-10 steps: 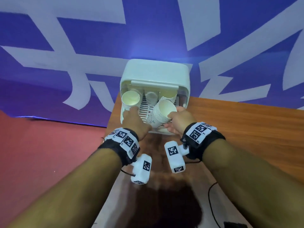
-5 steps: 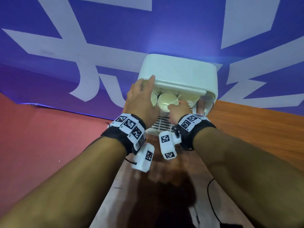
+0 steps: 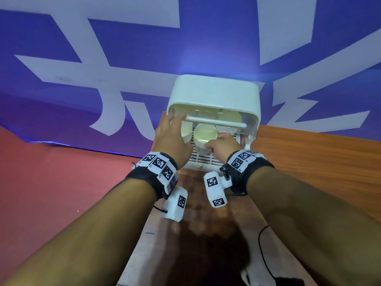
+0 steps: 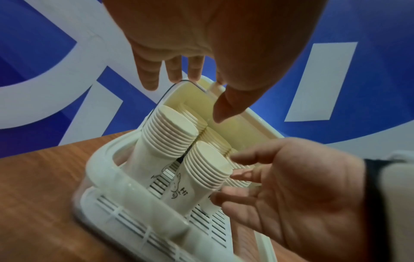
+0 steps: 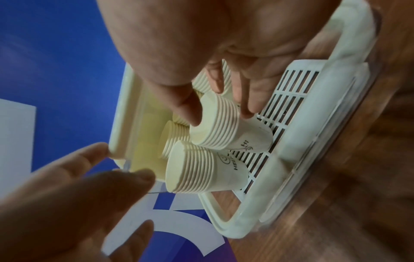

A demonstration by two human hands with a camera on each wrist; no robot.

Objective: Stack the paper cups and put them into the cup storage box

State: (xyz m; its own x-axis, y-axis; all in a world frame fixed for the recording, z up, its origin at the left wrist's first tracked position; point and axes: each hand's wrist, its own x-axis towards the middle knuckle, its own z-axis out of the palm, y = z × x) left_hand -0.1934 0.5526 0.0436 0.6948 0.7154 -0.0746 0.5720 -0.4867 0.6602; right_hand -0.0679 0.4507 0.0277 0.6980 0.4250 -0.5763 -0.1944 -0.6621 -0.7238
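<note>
So both my hands are at the cup storage box, which sits on the wooden bench at its far end, against the blue wall with white lettering. My right hand pinches a stack of paper cups near its rims, thumb on one side and fingers on the other. That stack stands tilted on the slotted white tray inside the box, mouth facing me. Just left of it is a 2nd stack, also tilted on the tray, with "HEL" printed on its side; more stacks sit behind these, deeper under the lid. Exact count of stacks I cannot tell.

My left hand is up at the near left corner of the raised lid. Its fingers are straight and slightly spread, tips touching the lid's edge, thumb pointing down in front of the opening, holding nothing. Both wrists carry black bands with square coded markers and small white camera blocks. A thin black cable trails on the bench near my right forearm. Red floor is off to the left.
</note>
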